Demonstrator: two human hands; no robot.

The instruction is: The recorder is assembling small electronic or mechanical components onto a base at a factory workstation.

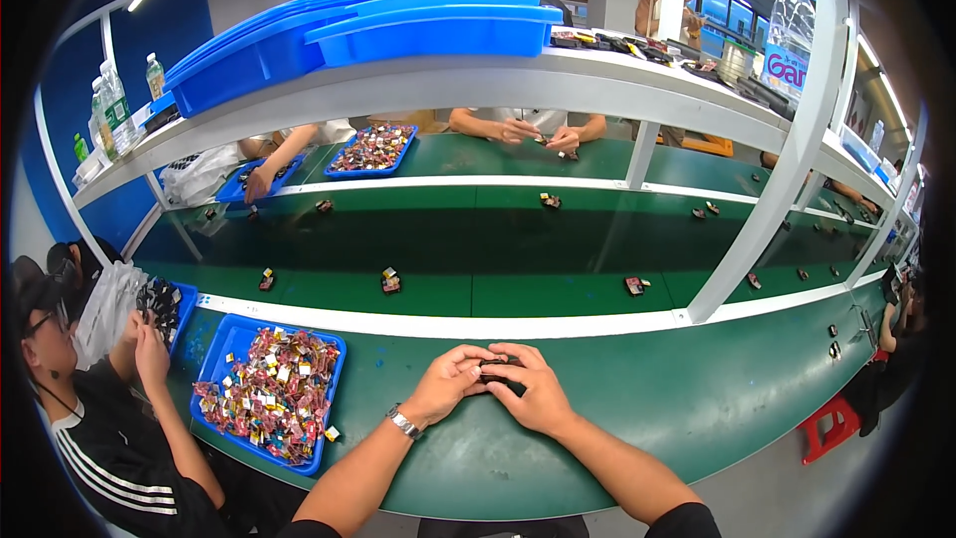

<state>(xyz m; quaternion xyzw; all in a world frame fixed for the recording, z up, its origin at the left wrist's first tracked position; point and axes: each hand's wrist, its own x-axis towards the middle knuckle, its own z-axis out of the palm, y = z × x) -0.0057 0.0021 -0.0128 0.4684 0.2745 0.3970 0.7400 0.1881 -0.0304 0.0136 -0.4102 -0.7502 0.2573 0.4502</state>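
Note:
Both hands meet over the green bench (637, 408), close to its white rail. My left hand (453, 381), with a metal-band watch on the wrist, has its fingers closed on the left end of a small black part (495, 371). From the other side my right hand (528, 389) wraps its fingers and thumb round the same part. The fingers cover most of it, so its kind cannot be made out. To the left of my hands stands a blue tray (333, 389) heaped with small pinkish-red pieces (274, 389) bearing white and yellow tabs.
Beyond the rail runs a dark green conveyor (448, 244) carrying small scattered parts (390, 282). A white shelf (498, 80) with blue trays (428, 30) and bottles spans above. A co-worker (110, 408) sits close at left. A red stool (830, 428) stands at right.

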